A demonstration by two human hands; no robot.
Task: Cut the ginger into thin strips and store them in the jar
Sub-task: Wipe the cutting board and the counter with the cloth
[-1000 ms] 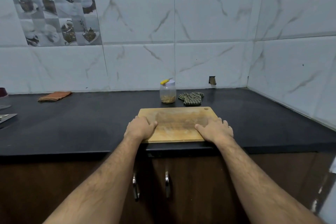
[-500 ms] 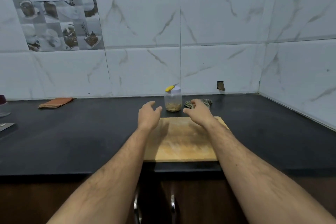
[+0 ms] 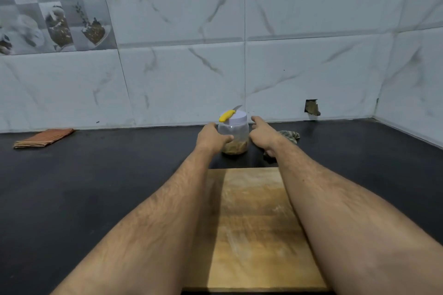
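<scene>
Ginger strips sit low in the lidded jar at the desk's back. Left hand seemingly cups it; right hand hovers open. Jostled, the yellow-handled knife balanced on the lid could slide off.

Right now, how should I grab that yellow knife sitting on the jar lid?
Probably pinch the yellow knife by its yellow handle, coming from above on the left, where the handle overhangs the white lid. Its blade points back toward the wall. The jar stands upright, and the left hand already touches its side.
</scene>
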